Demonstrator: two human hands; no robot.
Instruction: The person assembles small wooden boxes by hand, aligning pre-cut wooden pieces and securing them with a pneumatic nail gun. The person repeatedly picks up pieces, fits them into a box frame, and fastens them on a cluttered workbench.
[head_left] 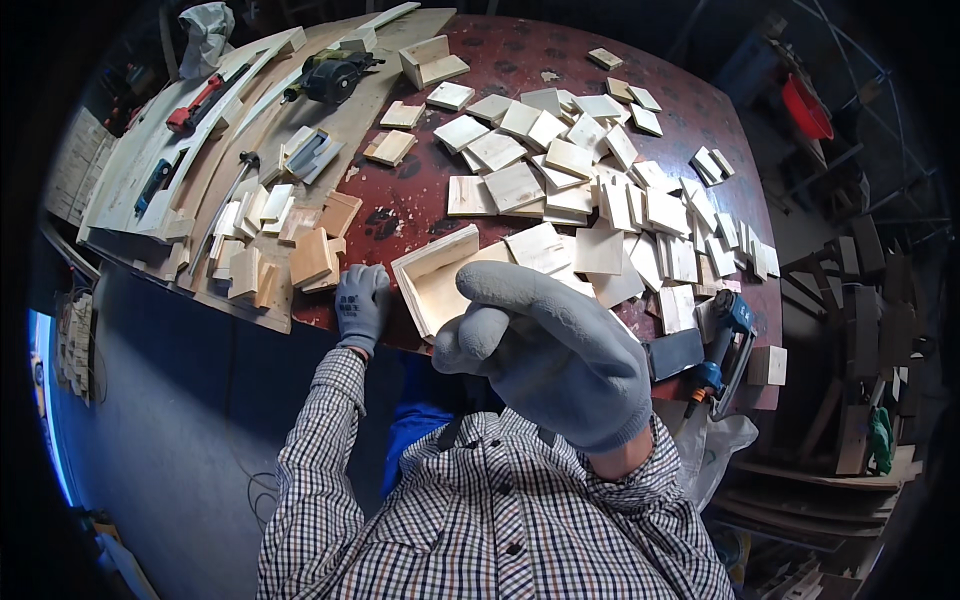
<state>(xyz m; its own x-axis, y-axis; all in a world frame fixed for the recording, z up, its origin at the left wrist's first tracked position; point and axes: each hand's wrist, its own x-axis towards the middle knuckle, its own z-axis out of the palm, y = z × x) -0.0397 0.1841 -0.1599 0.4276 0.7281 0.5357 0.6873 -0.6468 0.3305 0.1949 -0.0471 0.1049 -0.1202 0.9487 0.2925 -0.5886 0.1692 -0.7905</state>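
A: That grey-gloved right hand [560,355] is practically in the lens lol. Is it gripping anything?

B: Honestly can't tell. The fingers are half bent and pointing left, the thumb's below them, and the inside of the grip is hidden from up here.

A: And the left hand [362,305]?

B: Fingers curled down at the near edge of the red table [415,195], back of the glove up, right by some small wooden blocks [312,257]. Can't make out if it's clutching one. That arm's reaching forward in a checked sleeve; the right one's bent, with the hand raised in front of the chest.

A: Where's the open wooden box [437,250]?

B: Near edge of the table, just right of the left hand. The right hand covers part of it, but no idea if they touch. Loose wooden pieces [515,187] are heaped behind it, and a blue-and-black power tool [738,315] sits off to the right.
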